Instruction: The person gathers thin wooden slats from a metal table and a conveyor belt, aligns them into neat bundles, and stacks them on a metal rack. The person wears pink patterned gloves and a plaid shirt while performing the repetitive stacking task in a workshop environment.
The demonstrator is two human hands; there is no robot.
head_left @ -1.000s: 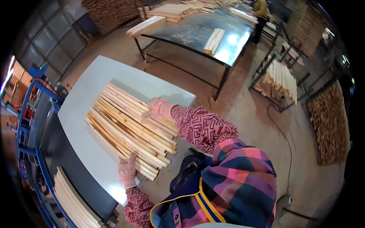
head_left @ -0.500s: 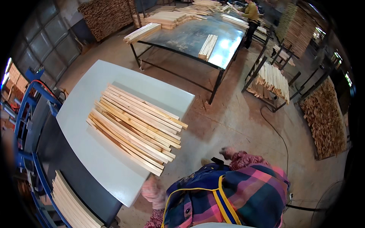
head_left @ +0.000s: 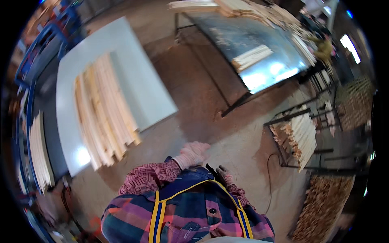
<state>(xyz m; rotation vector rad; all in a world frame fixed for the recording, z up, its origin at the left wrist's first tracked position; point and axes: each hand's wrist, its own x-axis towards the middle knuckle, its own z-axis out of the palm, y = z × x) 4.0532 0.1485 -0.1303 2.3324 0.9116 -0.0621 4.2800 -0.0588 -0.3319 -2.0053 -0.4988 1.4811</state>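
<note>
My left hand (head_left: 193, 154), in a pale pink work glove, is in front of my waist, its fingers loosely stretched and nothing in it. Lower and to the right, my right hand (head_left: 225, 175), gloved too, hangs beside my body; its fingers show in part, loosely apart, and hold nothing I can see. Neither hand touches any wood. To the left, a row of long wooden strips (head_left: 106, 109) lies side by side on a light grey tabletop (head_left: 148, 95), their near ends jutting past its edge.
A dark metal table (head_left: 221, 36) ahead bears a small bundle of strips (head_left: 252, 56) and stacked boards (head_left: 239, 7). A rack of strips (head_left: 302, 135) and a large wood stack (head_left: 322, 206) stand right. A cable (head_left: 268, 182) crosses the floor. Beyond the table works another person (head_left: 323, 50).
My view has swung right, so the grey tabletop and strips now appear farther left. My left hand has come up from beside the tabletop to the front of my waist.
</note>
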